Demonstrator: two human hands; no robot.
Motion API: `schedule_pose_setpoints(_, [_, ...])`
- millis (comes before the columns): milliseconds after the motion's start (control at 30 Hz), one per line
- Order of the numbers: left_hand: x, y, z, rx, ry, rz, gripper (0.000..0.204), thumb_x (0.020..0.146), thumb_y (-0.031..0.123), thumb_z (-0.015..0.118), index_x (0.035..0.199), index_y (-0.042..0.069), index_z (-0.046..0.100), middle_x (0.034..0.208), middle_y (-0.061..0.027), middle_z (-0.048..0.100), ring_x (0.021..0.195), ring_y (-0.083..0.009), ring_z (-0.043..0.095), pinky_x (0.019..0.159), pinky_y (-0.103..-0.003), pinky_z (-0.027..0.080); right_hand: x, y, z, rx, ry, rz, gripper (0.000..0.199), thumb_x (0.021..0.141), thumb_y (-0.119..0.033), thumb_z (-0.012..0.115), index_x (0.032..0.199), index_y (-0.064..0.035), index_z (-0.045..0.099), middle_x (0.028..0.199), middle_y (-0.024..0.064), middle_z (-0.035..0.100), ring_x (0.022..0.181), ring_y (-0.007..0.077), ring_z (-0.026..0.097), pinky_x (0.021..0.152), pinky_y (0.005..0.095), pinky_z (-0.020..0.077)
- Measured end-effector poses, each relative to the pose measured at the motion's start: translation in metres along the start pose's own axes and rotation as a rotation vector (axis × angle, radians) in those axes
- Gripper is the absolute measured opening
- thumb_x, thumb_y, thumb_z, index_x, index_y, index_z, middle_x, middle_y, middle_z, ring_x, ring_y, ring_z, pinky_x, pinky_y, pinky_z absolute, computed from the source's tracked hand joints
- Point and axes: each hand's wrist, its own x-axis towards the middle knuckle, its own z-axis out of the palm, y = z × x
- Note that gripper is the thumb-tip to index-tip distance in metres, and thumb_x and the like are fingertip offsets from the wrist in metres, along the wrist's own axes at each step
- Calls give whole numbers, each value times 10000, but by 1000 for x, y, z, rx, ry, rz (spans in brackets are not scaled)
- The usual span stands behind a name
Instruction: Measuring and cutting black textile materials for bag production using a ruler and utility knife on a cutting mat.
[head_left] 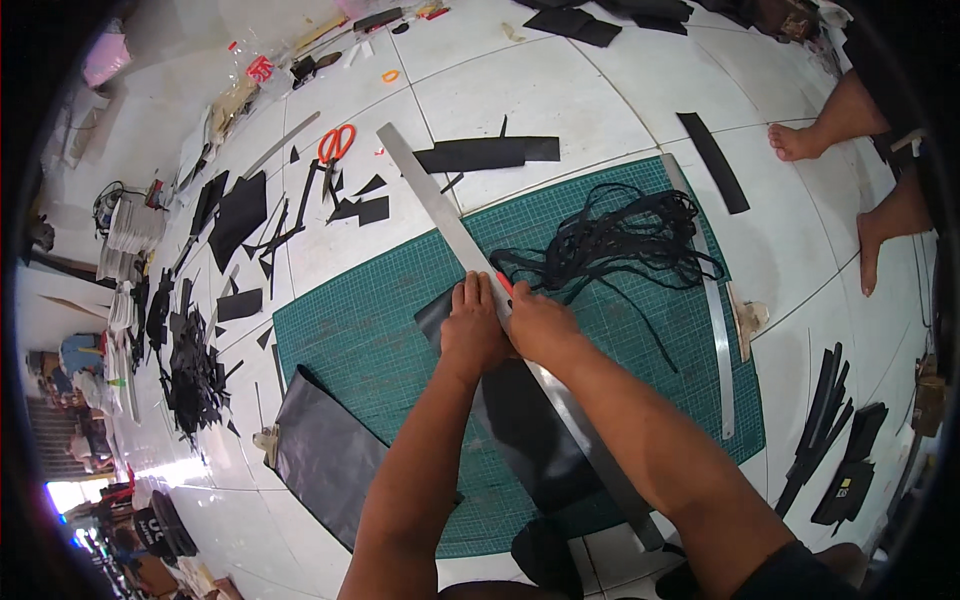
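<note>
A long metal ruler (430, 192) lies aslant over a strip of black leather-like sheet (530, 430) on the green cutting mat (360, 330). My left hand (474, 325) lies on the sheet with its fingers stretched forward against the ruler, pressing down. Just right of it, my right hand (540, 325) is closed around a red-handled cutter (504, 284) at the ruler's right edge. The cutter's blade is too small to make out. A tangled heap of thin black strips (620, 240) rests on the mat beyond my right hand.
Another black sheet (330, 450) overlaps the mat's left side. A second metal ruler (715, 330) lies along its right. Orange-handled scissors (337, 143) and black scraps (195, 370) are scattered on the white tiled floor (560, 85). Another person's bare feet (800, 140) are at the right.
</note>
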Motion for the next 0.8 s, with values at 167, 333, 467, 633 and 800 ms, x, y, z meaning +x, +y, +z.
schedule_pose_setpoints(167, [7,-7,9,68,-19,46,1142,626,444,815,1469,-17,199,1517,-223,231,1404,-382,238,1100,-453,348,8,-17,-21,10,-104,77,328,886,-128,511,1158,45,454,1117,262,630,1061,375,625,896,446,503])
schedule_pose_setpoints(333, [-3,9,-13,-1,-25,-6,1250,532,465,869,1464,-34,203,1516,-224,241,1405,-388,236,1091,-469,355,-34,22,-14,58,-128,52,365,862,-115,513,1177,54,442,1105,293,619,1058,422,607,907,494,474])
schedule_pose_setpoints(467, [-5,13,-14,-1,-43,-30,1330,475,514,882,1467,-40,190,1527,-196,228,1404,-366,252,1063,-448,399,-76,53,-4,21,-148,97,285,902,-137,458,1149,2,488,1128,248,628,1058,412,611,891,483,486])
schedule_pose_setpoints(633, [-8,2,-18,-1,-43,-39,1338,482,530,877,1474,-36,179,1520,-219,235,1402,-384,248,1089,-459,363,-67,56,-52,86,-117,34,275,881,-189,558,1118,-51,529,1248,238,563,1106,394,589,942,463,462])
schedule_pose_setpoints(800, [-2,10,-13,23,-47,3,1351,480,559,865,1454,-85,185,1523,-237,220,1405,-397,232,1130,-426,303,2,82,-58,-181,539,-184,512,685,-300,826,1040,-28,576,1366,172,442,1249,352,456,946,479,446])
